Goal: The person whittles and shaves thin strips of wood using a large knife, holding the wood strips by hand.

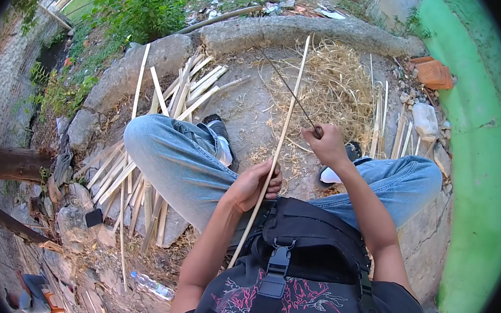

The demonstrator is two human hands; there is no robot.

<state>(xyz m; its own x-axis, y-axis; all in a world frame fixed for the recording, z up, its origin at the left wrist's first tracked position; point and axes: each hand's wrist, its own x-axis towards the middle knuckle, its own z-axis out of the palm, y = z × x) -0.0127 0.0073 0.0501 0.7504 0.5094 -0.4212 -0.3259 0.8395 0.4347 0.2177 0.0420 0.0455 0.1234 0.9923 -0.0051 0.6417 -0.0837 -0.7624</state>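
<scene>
My left hand (252, 186) is closed round a long, pale split-wood strip (287, 116), perhaps bamboo. The strip slants from beside my waist up and away to the right. In my right hand (328, 146) is a long, thin, dark knife-like blade (306, 113), its far end pointing away and to the left. Blade and strip cross in the picture a little beyond my hands; whether they touch I cannot tell. A heap of curled shavings (339, 83) lies on the ground past my right hand.
Pale strips (197, 89) are piled beyond and beside my left knee, with several more at right (381, 118). A low stone kerb (305, 28) bounds the far side, a green wall (471, 155) the right. A plastic bottle (153, 285) lies lower left; another person (33, 295) sits beyond it.
</scene>
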